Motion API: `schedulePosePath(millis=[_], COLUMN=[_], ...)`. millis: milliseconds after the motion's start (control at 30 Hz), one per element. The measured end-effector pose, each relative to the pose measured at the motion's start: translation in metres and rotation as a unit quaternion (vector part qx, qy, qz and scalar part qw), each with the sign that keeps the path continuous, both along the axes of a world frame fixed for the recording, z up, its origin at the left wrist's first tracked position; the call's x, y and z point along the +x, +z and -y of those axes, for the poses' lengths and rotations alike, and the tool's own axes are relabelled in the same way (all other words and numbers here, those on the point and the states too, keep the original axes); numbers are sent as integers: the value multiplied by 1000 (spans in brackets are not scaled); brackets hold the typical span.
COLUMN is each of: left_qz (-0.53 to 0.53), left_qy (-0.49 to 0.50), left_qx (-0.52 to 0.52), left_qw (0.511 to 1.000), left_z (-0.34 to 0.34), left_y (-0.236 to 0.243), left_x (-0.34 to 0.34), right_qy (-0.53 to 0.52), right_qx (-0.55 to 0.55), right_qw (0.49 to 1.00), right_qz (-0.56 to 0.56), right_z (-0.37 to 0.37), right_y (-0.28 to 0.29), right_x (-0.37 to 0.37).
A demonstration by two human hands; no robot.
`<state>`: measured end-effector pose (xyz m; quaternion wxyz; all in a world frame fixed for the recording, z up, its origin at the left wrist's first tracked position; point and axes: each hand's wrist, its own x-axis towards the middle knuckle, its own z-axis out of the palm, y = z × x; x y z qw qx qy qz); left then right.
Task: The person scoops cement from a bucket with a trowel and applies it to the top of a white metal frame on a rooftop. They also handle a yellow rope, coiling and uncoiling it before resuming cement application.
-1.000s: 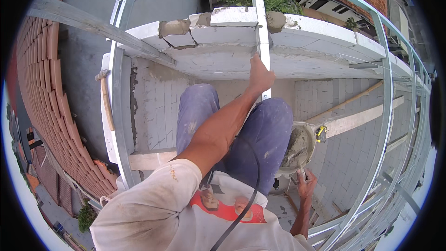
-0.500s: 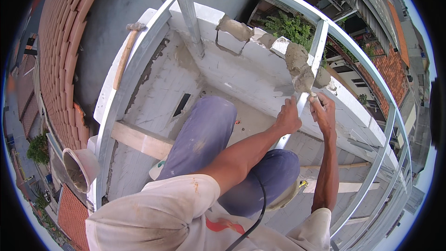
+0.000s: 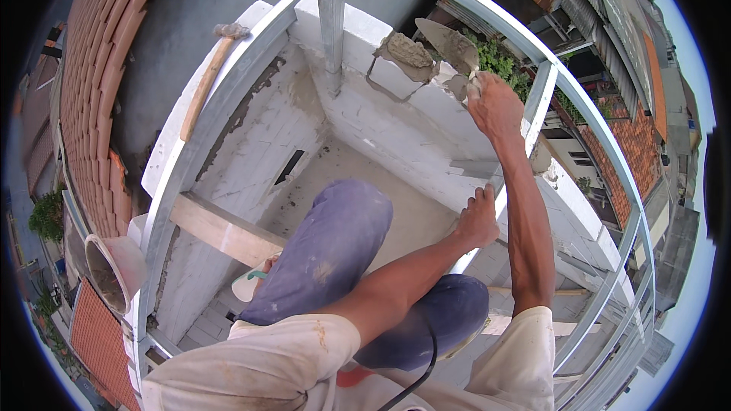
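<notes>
My right hand point(image 3: 496, 103) is closed round the handle of a trowel point(image 3: 449, 43), whose pointed blade is smeared with grey mortar. The blade is held beside the broken top of a white block wall point(image 3: 365, 34). On that top, left of the blade, sits a thick lump of wet mortar point(image 3: 410, 53). Closer to me, my left hand point(image 3: 478, 218) is wrapped over a silvery metal beam point(image 3: 461, 262) that runs up past the wall.
A hammer point(image 3: 204, 91) lies on the left wall top beside the metal frame point(image 3: 263, 44). A mortar-stained bucket point(image 3: 118, 270) stands at the lower left. A wooden plank point(image 3: 225, 230) crosses by my knee. An upright post point(image 3: 330, 19) rises at the far corner. Roofs lie below.
My right hand has moved up and away with the trowel, from the metal beam to the wall top. A fresh mortar lump now lies there. My left hand stays on the beam.
</notes>
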<state>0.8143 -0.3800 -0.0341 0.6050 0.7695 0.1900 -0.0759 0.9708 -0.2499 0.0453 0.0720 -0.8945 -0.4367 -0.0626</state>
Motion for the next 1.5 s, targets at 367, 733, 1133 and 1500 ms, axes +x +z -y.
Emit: schedulePosePath(millis=[367,733,1133,1500], left_qz=[38,7,11,21], left_qy=[-52,-4,7,-24], left_qx=[16,-8,-10,18], left_qw=[998,1000,1000,999], left_z=[3,9,0,3], left_y=[-8,8,-1,-18], left_x=[-6,2,3,8], right_qy=[-147,-111,-462,-646], right_qx=[-41,-123,101,-168], right_qw=[927,966,849,706], right_qz=[-343,-199,-234,-236], right_z=[-35,38,290,384], right_y=[-16,12,149,107], right_x=[-11,-31,-211,-447])
